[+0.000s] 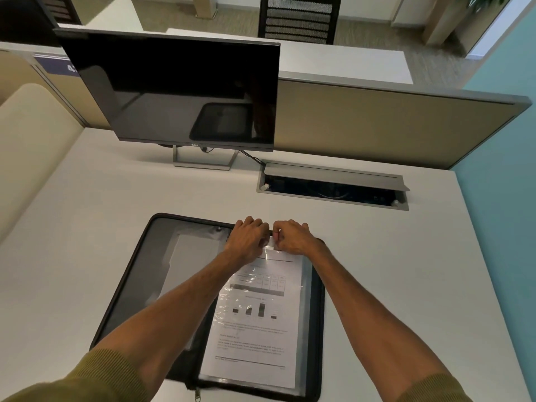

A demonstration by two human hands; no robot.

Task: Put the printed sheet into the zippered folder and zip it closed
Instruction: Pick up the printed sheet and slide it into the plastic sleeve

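Both hands, left hand (249, 237) and right hand (291, 237), pinch the clear sleeve's top over the printed sheet (255, 317) in the open zippered folder (136, 274); smooth it flat before zipping.

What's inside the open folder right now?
The printed sheet lies on the folder's right half under a clear sleeve. Both hands cover its top edge.

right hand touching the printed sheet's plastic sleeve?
Touching. The head view shows the right hand with fingers pinched on the top edge of the clear sleeve over the printed sheet; no gap visible.
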